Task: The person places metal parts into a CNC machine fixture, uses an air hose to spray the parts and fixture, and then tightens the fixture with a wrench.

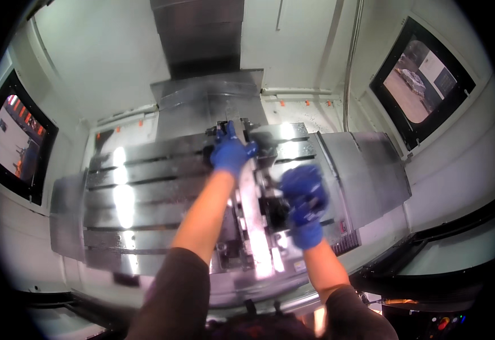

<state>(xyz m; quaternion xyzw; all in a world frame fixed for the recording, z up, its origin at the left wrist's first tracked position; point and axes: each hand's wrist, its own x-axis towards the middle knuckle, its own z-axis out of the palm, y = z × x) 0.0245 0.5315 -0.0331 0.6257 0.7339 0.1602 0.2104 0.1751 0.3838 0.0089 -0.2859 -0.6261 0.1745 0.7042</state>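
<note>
A long bright metal bar [253, 215] runs front to back in a dark clamping fixture [237, 224] on the slotted machine table [145, 205]. My left hand [231, 153], in a blue glove, reaches to the fixture's far end. Its fingers are stretched out over the bar and the dark jaw there, with the thumb out to the right. My right hand [305, 198], also blue-gloved, is right of the bar, above the table and near a dark block [275, 212] at the bar's side. Motion smears its rounded shape, so whether it holds anything cannot be made out.
White enclosure walls [108, 51] surround the table, with a window on the left [18, 139] and another on the right [423, 82]. Sloping metal covers [366, 170] flank the table. A hose [351, 68] hangs at the back right. Control buttons [443, 323] show at the lower right.
</note>
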